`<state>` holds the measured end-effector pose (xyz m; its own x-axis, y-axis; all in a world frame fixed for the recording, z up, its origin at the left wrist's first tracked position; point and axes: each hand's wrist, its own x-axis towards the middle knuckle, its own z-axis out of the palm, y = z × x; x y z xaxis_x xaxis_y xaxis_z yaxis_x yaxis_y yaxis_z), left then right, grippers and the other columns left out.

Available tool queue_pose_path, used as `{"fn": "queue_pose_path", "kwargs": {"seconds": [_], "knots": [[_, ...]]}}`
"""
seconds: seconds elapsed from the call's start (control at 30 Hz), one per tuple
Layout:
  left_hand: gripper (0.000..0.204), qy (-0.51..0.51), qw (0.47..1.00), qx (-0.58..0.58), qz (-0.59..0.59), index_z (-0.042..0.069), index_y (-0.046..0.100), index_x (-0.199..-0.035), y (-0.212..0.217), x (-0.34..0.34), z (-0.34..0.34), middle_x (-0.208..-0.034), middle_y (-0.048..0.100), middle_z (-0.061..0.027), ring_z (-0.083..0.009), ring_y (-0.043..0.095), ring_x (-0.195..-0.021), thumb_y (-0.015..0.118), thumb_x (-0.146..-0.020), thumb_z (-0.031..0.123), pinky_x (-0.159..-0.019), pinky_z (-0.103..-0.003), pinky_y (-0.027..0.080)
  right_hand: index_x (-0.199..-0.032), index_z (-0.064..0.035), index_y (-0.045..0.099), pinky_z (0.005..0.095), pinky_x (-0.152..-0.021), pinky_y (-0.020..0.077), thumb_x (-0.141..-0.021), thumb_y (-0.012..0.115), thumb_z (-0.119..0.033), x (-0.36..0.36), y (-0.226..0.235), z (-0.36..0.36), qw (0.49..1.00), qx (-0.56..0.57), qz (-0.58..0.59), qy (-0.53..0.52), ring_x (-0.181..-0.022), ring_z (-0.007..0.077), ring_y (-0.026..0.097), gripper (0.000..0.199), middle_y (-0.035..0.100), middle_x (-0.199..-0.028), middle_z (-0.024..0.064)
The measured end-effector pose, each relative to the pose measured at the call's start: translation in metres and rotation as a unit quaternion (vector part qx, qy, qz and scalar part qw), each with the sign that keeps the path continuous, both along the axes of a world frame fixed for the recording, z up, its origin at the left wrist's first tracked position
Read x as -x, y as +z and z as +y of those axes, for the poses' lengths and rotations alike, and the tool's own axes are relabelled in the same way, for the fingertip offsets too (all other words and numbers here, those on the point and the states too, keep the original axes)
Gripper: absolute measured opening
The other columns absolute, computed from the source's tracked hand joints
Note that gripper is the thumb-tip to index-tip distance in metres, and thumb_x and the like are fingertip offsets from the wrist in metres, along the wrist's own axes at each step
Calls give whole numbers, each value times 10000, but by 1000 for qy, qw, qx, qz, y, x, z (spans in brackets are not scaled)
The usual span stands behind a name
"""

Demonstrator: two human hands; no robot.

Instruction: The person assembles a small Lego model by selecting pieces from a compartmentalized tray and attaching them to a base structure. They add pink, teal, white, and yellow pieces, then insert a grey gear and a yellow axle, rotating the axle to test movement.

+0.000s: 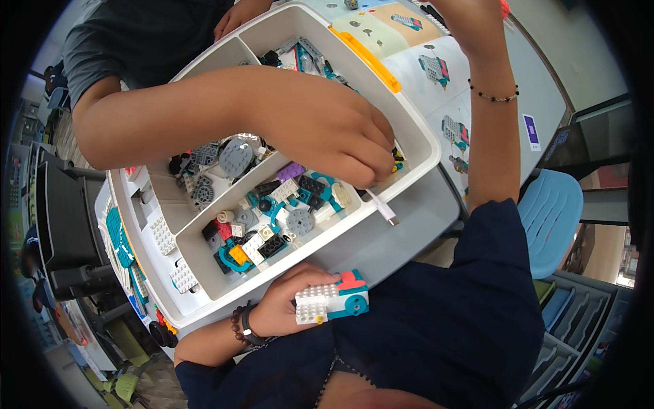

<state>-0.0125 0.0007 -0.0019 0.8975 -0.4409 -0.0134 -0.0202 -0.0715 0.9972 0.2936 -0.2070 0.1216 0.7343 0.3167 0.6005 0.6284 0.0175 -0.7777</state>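
Model [332, 305]: in the head view, it sits in the left hand [283, 303], raised just beside the near side of the white bin [417, 119]; white studded bricks, teal parts, a coral piece and a small yellow part are joined into one compact block.
Left fingers: curled around the model's left end, holding it.
Right hand [475, 24]: reaches up to the top edge, near the open booklet [436, 102]; the frame cuts it off, so I cannot tell whether its fingers are wide, narrow or holding anything.
Booklet pictures: several builds in grey, coral and teal, much like the model in colour.
Joined so far: a body that looks solid, with a teal round part on one side and the coral piece on top.
Loose so far: many blocks [285, 191] lie unjoined in the bin's compartments, along with a large grey disc [236, 157]; the model looks partway built, though how many parts it lacks cannot be told.
Co-worker's hand [334, 129]: dips into the bin's right end, fingertips hidden, so its grip cannot be told.
Cable plug [383, 209]: white, sticking out past the bin's near rim, above the grey surface [436, 201].
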Motion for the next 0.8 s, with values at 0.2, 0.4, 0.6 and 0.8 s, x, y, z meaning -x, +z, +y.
{"fn": "queue_pose_path", "kwargs": {"seconds": [0.2, 0.4, 0.6, 0.8], "knots": [[539, 37, 997, -56, -46, 56, 555, -1163, 2, 3, -1, -1068, 554, -111, -225, 555, -970, 759, -665, 79, -829, -304, 436, -856, 23, 599, 182, -630, 476, -746, 655, 11, 1, 3, -3, 1000, -15, -25, 1, -668, 57, 570, 124, 616, -779, 35], [520, 58, 986, -126, -89, 68, 571, -1148, 3, 3, -3, -1076, 555, -118, -241, 556, -974, 736, -655, 60, -837, -319, 440, -860, 20, 600, 179, -608, 475, -759, 647, -2, 10, 10, -3, 999, -15, -42, -5, -654, 59, 565, 114, 614, -773, 37], [493, 52, 989, -105, -85, 68, 583, -1123, 5, -5, -1, -1060, 569, -113, -241, 564, -963, 712, -647, 40, -830, -323, 446, -870, 16, 594, 165, -580, 465, -769, 644, -19, 17, 16, -6, 999, -20, -34, -16, -640, 54, 558, 118, 613, -754, 34], [469, 54, 988, -115, -92, 68, 595, -1098, 9, -6, -1, -1043, 583, -109, -242, 572, -952, 688, -640, 20, -824, -327, 452, -863, 3, 596, 164, -567, 460, -770, 643, -37, 17, 18, -10, 998, -26, -53, -22, -620, 50, 554, 111, 610, -731, 29]]}}
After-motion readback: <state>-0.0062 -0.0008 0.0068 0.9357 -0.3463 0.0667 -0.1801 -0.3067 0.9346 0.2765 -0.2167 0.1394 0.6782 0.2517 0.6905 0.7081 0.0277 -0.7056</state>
